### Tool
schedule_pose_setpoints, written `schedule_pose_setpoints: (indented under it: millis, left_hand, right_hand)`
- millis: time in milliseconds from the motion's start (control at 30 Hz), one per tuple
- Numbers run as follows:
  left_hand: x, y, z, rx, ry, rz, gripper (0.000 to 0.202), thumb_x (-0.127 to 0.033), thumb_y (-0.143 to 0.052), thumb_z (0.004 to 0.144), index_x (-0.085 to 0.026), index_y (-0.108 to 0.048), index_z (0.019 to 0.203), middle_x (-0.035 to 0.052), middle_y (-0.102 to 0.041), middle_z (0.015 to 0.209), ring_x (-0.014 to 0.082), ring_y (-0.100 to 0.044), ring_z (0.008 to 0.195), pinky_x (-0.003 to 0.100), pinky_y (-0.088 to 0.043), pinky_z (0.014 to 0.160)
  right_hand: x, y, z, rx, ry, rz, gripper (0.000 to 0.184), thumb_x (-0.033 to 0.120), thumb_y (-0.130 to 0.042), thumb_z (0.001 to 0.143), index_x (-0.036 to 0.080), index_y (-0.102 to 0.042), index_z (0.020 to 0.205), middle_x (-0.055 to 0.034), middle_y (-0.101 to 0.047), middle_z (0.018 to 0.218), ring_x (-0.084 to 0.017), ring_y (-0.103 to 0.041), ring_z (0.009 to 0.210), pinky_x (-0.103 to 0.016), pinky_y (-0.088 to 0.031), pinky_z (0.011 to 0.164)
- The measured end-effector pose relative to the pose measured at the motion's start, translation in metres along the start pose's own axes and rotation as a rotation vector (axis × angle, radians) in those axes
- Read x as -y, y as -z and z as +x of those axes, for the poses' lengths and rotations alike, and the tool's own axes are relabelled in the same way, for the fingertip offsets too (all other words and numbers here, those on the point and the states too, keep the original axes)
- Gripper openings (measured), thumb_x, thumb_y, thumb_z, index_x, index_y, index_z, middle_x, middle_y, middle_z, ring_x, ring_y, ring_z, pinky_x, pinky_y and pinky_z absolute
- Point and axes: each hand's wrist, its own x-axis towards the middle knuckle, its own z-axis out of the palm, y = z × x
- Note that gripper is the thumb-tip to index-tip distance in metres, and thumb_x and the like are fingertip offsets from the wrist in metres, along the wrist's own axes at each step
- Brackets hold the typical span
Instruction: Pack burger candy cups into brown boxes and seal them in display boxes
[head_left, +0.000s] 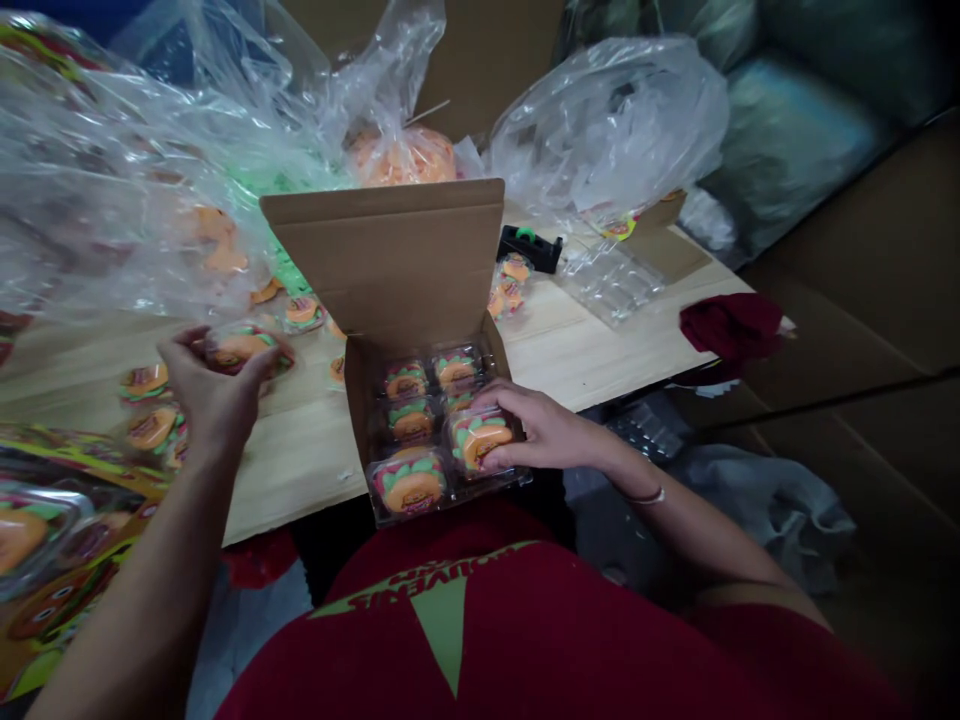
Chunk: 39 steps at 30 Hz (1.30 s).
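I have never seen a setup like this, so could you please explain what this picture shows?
There is no machine here, just a person's two bare hands. The single picture comes from a camera worn on the head, looking forward and down. The left hand holds a clear plastic pack with an orange-and-green burger shape inside. The right hand holds a similar clear burger pack at the near right of an open brown cardboard box, which contains more. On the pale wooden tabletop are loose clear burger packs, a black tape dispenser and a clear plastic tray. Large clear plastic bags stand behind.
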Motion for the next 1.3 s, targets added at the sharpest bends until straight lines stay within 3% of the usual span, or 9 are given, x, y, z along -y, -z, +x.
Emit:
schedule_pose_setpoints:
  millis: [100,233,433,633,733,867,967,1100,1300]
  left_hand:
    - [-0.036,0.012,-0.02,-0.002,-0.017,-0.294,0.085,-0.044,-0.076,0.068,-0.013,-0.035,0.136,-0.0005,-0.056,0.105,0.0108,-0.056,0.085,0.027,-0.051,0.082]
    - [-0.079,0.011,-0.048,0.184,-0.047,-0.522,0.064,-0.043,-0.078,0.067,-0.015,-0.052,0.118,-0.0018,-0.057,0.094,0.0098,-0.054,0.076,0.023,-0.047,0.07]
    - [-0.12,-0.012,-0.084,0.485,-0.182,-0.039,0.064,-0.065,-0.079,0.058,-0.019,-0.051,0.094,0.0018,-0.056,0.086,0.0196,-0.057,0.074,0.03,-0.043,0.061]
    - [-0.117,-0.006,-0.087,0.775,-0.411,0.298,0.047,-0.06,-0.068,0.078,-0.022,-0.056,0.104,0.0061,-0.059,0.099,0.0238,-0.064,0.08,0.033,-0.045,0.064]
    - [-0.112,-0.005,-0.08,0.802,-0.509,0.332,0.038,-0.05,-0.066,0.082,-0.024,-0.059,0.108,0.0063,-0.063,0.1,0.0253,-0.065,0.086,0.034,-0.047,0.069]
    - [-0.105,-0.013,-0.072,0.77,-0.651,0.338,0.036,-0.053,-0.069,0.08,-0.023,-0.063,0.098,0.0069,-0.068,0.093,0.0291,-0.063,0.092,0.039,-0.048,0.079]
    - [-0.101,-0.018,-0.071,0.732,-0.633,0.35,0.04,-0.058,-0.07,0.079,-0.022,-0.061,0.094,0.0082,-0.069,0.091,0.0295,-0.065,0.089,0.039,-0.048,0.078]
    - [-0.103,-0.018,-0.075,0.756,-0.588,0.376,0.038,-0.052,-0.072,0.079,-0.021,-0.059,0.095,0.0099,-0.069,0.093,0.0304,-0.067,0.091,0.04,-0.048,0.079]
    - [-0.101,0.0,-0.085,0.644,-0.571,0.009,0.038,-0.053,-0.063,0.086,-0.02,-0.06,0.106,0.0136,-0.066,0.112,0.0283,-0.062,0.107,0.041,-0.049,0.09]
  right_hand:
    - [0.003,-0.003,-0.003,0.086,-0.008,-0.048,0.045,0.043,-0.075,0.083,0.019,-0.058,0.117,-0.0103,-0.062,0.117,-0.024,-0.061,0.107,-0.035,-0.05,0.088]
    - [0.006,-0.01,-0.01,0.169,-0.01,-0.129,0.044,0.044,-0.073,0.084,0.018,-0.057,0.115,-0.0127,-0.062,0.116,-0.026,-0.06,0.107,-0.036,-0.049,0.089]
    - [0.0,-0.017,-0.015,0.132,-0.021,-0.141,0.047,0.046,-0.071,0.085,0.019,-0.055,0.12,-0.0132,-0.061,0.119,-0.027,-0.06,0.109,-0.038,-0.048,0.093]
    - [0.004,-0.021,-0.018,0.068,0.008,-0.051,0.047,0.041,-0.075,0.081,0.019,-0.058,0.119,-0.0124,-0.062,0.117,-0.026,-0.061,0.108,-0.039,-0.05,0.092]
    - [-0.008,-0.009,-0.013,-0.107,0.07,0.09,0.032,0.04,-0.069,0.086,0.021,-0.063,0.112,-0.0106,-0.064,0.116,-0.024,-0.061,0.107,-0.039,-0.05,0.092]
    - [-0.069,0.022,0.013,-0.636,-0.121,0.131,0.027,0.043,-0.055,0.093,0.02,-0.063,0.084,-0.0054,-0.067,0.087,-0.02,-0.063,0.085,-0.035,-0.051,0.079]
    - [-0.127,0.039,0.049,-0.838,-0.297,-0.001,0.031,0.048,-0.053,0.089,0.019,-0.061,0.08,-0.006,-0.065,0.082,-0.021,-0.06,0.079,-0.034,-0.051,0.076]
    - [-0.167,0.038,0.094,-0.771,-0.314,-0.183,0.032,0.045,-0.05,0.088,0.018,-0.064,0.098,-0.0125,-0.067,0.106,-0.026,-0.06,0.101,-0.041,-0.048,0.093]
    - [-0.165,0.033,0.102,-0.5,-0.307,-0.086,0.046,0.045,-0.061,0.079,0.018,-0.063,0.116,-0.0103,-0.067,0.102,-0.026,-0.062,0.091,-0.042,-0.052,0.085]
